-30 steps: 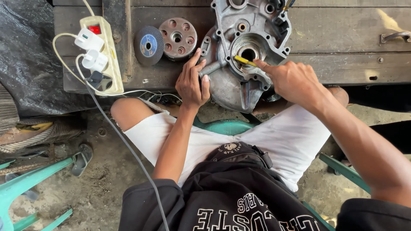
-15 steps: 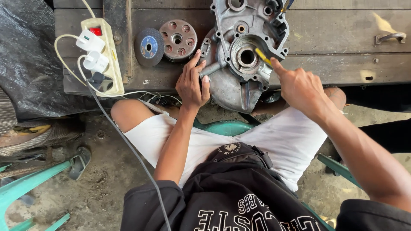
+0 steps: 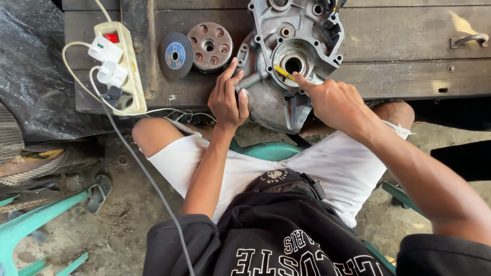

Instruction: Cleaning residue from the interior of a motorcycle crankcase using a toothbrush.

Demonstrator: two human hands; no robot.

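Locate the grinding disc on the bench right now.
In the head view the dark grinding disc lies flat on the wooden bench, upper left of centre, between the power strip and the round metal rotor, up-left of the left hand.

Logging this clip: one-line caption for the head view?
Left hand steadies a grey engine casing on a wooden bench; right hand holds a yellow tool at its bore.

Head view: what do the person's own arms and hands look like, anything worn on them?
Both hands are bare: the left hand and right hand show no gloves, rings or watch. The forearms are uncovered; black short sleeves end above the elbows. No cables or markings on either arm.
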